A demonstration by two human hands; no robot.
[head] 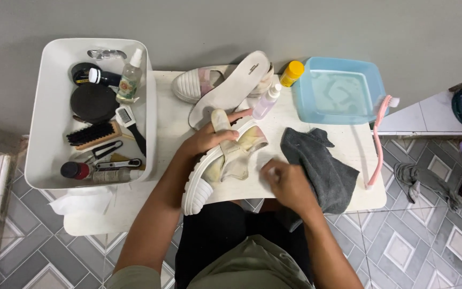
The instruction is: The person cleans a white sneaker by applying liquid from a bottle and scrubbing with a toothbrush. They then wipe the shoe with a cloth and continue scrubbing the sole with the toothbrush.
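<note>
Clearly the shoe was held loosely: the left hand gripped only its upper edge, so it could have slid off the table. It lay on its side at the near edge, white, stained yellowish. The right hand, fingers curled, clutched the grey cloth just beside it.

Soft, even indoor light; faint shadows under the table. The right hand is motion-blurred; edges bend slightly.
</note>
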